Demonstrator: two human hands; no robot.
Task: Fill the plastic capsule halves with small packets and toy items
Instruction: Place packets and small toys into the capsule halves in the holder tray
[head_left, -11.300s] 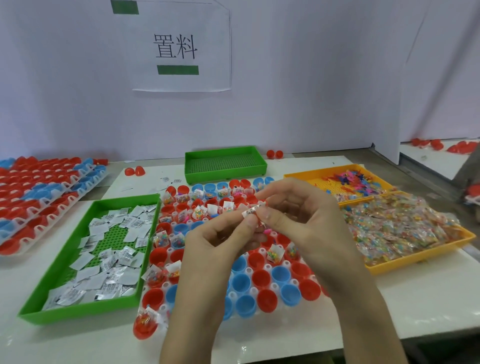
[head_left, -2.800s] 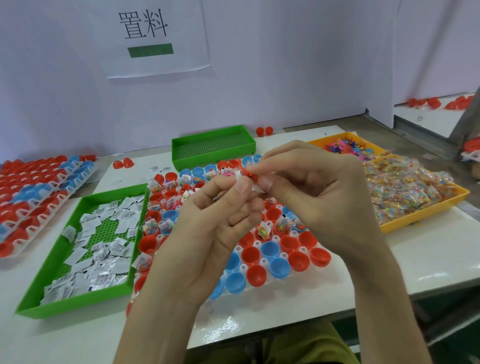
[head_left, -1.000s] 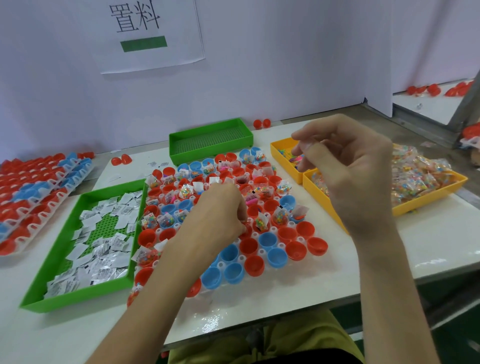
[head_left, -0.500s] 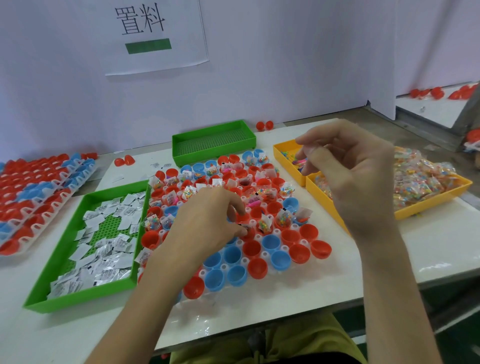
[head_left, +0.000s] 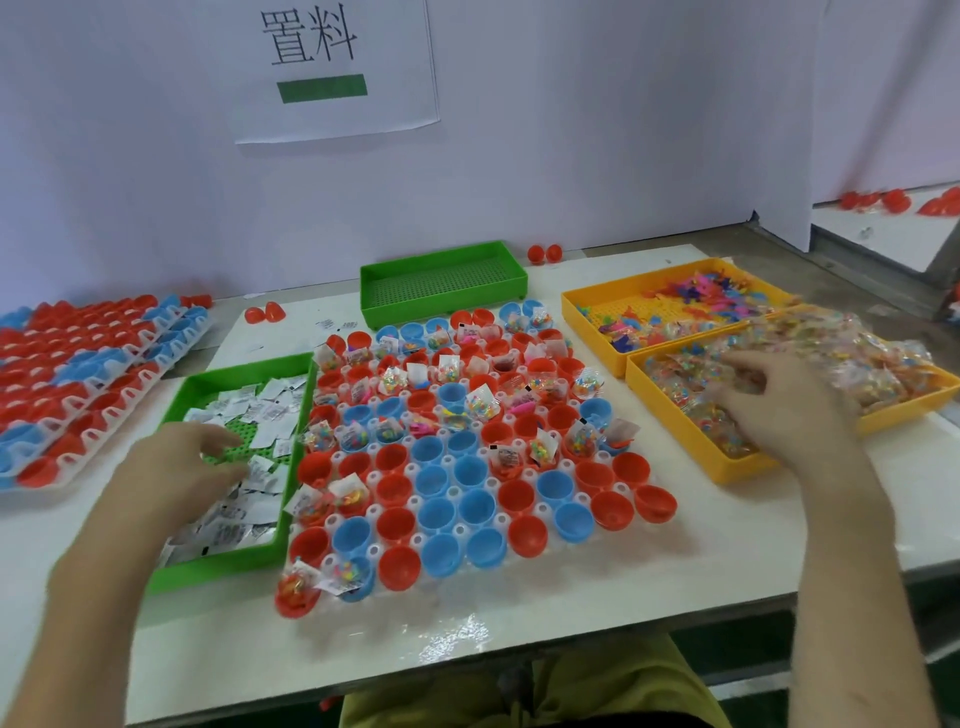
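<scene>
Head view: the left hand (head_left: 176, 467) is held spread, grasping nothing, over white packets (head_left: 260, 415) in the green tray (head_left: 218, 569), lower left. The right hand (head_left: 779, 400), blurred in the yellow tray (head_left: 680, 428) at right, cannot be judged for grasp. Capsule halves (head_left: 467, 483) are set centre, reachable between.

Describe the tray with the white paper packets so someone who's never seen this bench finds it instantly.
Find the grid of red and blue capsule halves in the middle of the white table. The green tray lies just beside the grid's left edge, beneath the left hand. Unlike the other green tray behind the grid, it holds small white packets.
</scene>
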